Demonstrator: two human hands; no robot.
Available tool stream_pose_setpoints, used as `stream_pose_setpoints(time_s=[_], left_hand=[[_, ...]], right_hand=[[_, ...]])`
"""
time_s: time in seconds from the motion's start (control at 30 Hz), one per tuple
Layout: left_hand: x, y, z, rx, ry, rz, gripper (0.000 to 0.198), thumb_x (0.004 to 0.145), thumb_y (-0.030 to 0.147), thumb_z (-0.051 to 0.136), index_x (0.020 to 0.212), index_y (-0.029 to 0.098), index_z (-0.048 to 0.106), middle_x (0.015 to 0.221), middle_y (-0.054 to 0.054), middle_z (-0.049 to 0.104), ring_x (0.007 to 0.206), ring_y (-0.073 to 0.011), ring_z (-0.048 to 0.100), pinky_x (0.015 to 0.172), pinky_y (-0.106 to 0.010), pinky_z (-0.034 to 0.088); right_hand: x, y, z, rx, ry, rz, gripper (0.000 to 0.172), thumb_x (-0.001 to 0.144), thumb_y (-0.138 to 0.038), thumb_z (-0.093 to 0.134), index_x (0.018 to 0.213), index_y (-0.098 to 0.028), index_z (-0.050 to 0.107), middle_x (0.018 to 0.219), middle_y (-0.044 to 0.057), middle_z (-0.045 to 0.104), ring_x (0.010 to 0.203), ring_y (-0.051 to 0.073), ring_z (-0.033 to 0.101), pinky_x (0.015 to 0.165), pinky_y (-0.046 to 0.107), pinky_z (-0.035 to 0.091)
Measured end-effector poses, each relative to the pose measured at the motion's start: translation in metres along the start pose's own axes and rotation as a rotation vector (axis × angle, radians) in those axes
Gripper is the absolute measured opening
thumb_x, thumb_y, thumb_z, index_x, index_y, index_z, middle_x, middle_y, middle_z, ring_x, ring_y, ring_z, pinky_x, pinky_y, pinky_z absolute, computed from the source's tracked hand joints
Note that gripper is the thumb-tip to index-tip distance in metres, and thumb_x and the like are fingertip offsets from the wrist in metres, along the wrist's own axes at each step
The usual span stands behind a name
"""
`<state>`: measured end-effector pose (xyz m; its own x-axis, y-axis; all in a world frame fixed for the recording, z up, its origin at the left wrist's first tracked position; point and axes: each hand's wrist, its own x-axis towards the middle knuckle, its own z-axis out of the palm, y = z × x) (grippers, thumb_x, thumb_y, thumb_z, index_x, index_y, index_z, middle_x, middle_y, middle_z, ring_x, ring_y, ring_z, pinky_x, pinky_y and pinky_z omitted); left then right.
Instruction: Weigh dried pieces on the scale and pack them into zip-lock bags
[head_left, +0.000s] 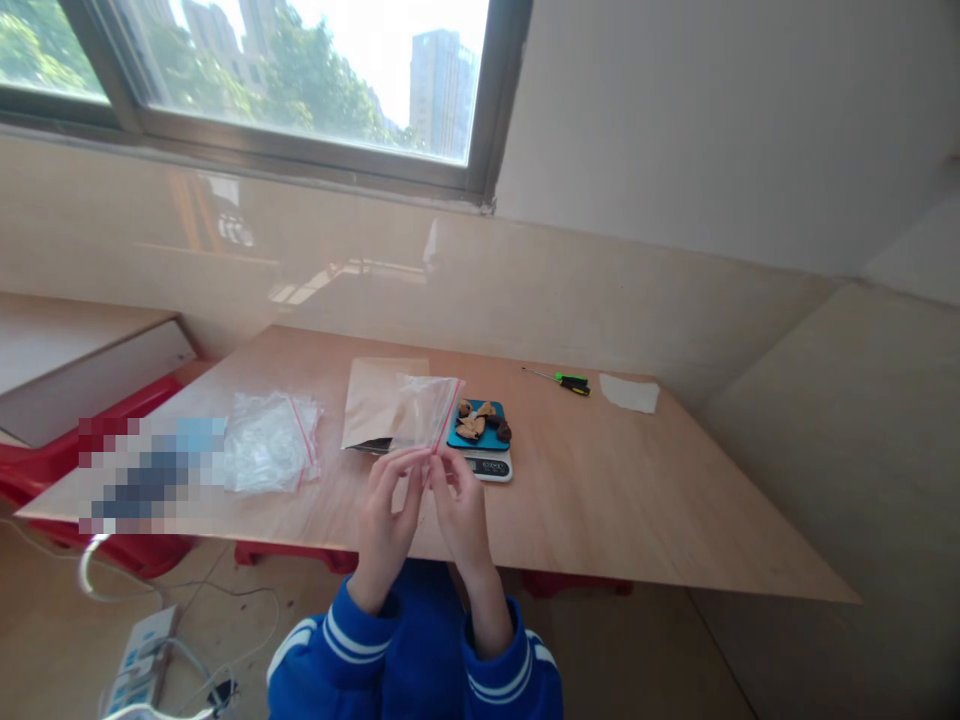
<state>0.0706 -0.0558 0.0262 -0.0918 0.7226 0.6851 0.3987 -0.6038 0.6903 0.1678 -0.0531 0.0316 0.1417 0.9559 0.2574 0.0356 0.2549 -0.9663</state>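
Note:
My left hand (386, 520) and my right hand (459, 515) are raised side by side over the near edge of the wooden table (600, 500). Both pinch the lower edge of a small clear zip bag (424, 410) with a red seal strip, held upright between them. Just behind the bag stands a small digital scale (487, 462) with a blue pan carrying a few brown, dried-looking pieces (480, 420). A tan paper envelope (375, 400) lies flat under and left of the bag.
A pile of clear zip bags (270, 440) lies at the left. A green-handled screwdriver (566, 381) and a white scrap (630, 392) sit at the far edge. A power strip with cables (142, 650) is on the floor, red stools under the table.

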Motion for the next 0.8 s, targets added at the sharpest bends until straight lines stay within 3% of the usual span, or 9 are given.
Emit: stream_pose_setpoints(time_s=[0.13, 0.27, 0.37, 0.43, 0.5, 0.57, 0.67, 0.8], left_hand=[[-0.006, -0.003, 0.001, -0.047, -0.073, -0.053, 0.034, 0.092, 0.021, 0.051, 0.125, 0.025, 0.056, 0.112, -0.007, 0.062, 0.100, -0.0178, 0.061, 0.084, -0.033, 0.052], [-0.008, -0.013, 0.005, -0.066, -0.130, -0.101, 0.049, 0.090, 0.026, 0.056, 0.138, 0.027, 0.044, 0.097, -0.003, 0.062, 0.088, -0.0154, 0.061, 0.076, -0.029, 0.052], [-0.007, -0.020, 0.003, -0.046, -0.148, -0.148, 0.042, 0.091, 0.028, 0.055, 0.133, 0.026, 0.051, 0.089, -0.002, 0.062, 0.079, -0.0136, 0.060, 0.073, -0.028, 0.052], [-0.006, -0.022, -0.003, 0.002, -0.087, -0.188, 0.032, 0.091, 0.030, 0.053, 0.122, 0.024, 0.060, 0.091, -0.003, 0.062, 0.079, -0.0145, 0.060, 0.073, -0.029, 0.052], [-0.004, -0.023, -0.013, 0.070, 0.058, -0.246, 0.026, 0.090, 0.033, 0.052, 0.110, 0.022, 0.066, 0.092, -0.004, 0.062, 0.082, -0.0163, 0.061, 0.073, -0.030, 0.051], [-0.002, -0.022, -0.023, 0.122, 0.186, -0.287, 0.024, 0.089, 0.035, 0.053, 0.101, 0.021, 0.069, 0.087, -0.003, 0.062, 0.079, -0.0168, 0.060, 0.070, -0.029, 0.050], [0.000, -0.022, -0.033, 0.136, 0.191, -0.306, 0.024, 0.087, 0.037, 0.054, 0.097, 0.020, 0.069, 0.080, -0.002, 0.061, 0.074, -0.0159, 0.058, 0.067, -0.028, 0.048], [0.002, -0.022, -0.037, 0.166, 0.123, -0.325, 0.032, 0.085, 0.043, 0.058, 0.104, 0.019, 0.068, 0.079, 0.000, 0.058, 0.072, -0.0153, 0.058, 0.070, -0.029, 0.049]], right_hand=[[-0.004, 0.001, -0.007, -0.024, 0.006, 0.001, 0.030, 0.094, -0.039, 0.046, 0.106, -0.019, 0.064, 0.106, 0.008, 0.071, 0.098, 0.022, 0.066, 0.082, 0.032, 0.052], [-0.006, -0.002, -0.014, -0.125, -0.039, -0.013, 0.030, 0.095, -0.035, 0.042, 0.103, -0.018, 0.065, 0.101, 0.008, 0.072, 0.094, 0.021, 0.067, 0.078, 0.030, 0.051], [-0.004, 0.004, -0.017, -0.153, -0.040, 0.018, 0.030, 0.093, -0.038, 0.044, 0.098, -0.020, 0.067, 0.098, 0.007, 0.073, 0.088, 0.021, 0.068, 0.074, 0.029, 0.051], [-0.002, 0.013, -0.021, -0.161, 0.052, 0.064, 0.033, 0.092, -0.041, 0.044, 0.094, -0.020, 0.068, 0.092, 0.006, 0.074, 0.077, 0.019, 0.068, 0.069, 0.029, 0.051], [0.001, 0.022, -0.027, -0.177, 0.122, 0.111, 0.036, 0.091, -0.044, 0.046, 0.086, -0.018, 0.069, 0.081, 0.006, 0.073, 0.067, 0.019, 0.066, 0.064, 0.029, 0.049], [0.004, 0.029, -0.033, -0.187, 0.072, 0.130, 0.038, 0.090, -0.047, 0.048, 0.080, -0.017, 0.070, 0.075, 0.006, 0.072, 0.066, 0.019, 0.065, 0.063, 0.029, 0.049], [0.014, 0.034, -0.043, -0.220, -0.094, 0.077, 0.039, 0.091, -0.049, 0.046, 0.094, -0.018, 0.070, 0.092, 0.007, 0.072, 0.082, 0.020, 0.066, 0.074, 0.032, 0.051], [0.050, 0.047, -0.062, -0.510, 0.016, -0.127, 0.036, 0.092, -0.043, 0.048, 0.115, -0.019, 0.063, 0.123, 0.013, 0.060, 0.118, 0.026, 0.052, 0.102, 0.043, 0.040]])
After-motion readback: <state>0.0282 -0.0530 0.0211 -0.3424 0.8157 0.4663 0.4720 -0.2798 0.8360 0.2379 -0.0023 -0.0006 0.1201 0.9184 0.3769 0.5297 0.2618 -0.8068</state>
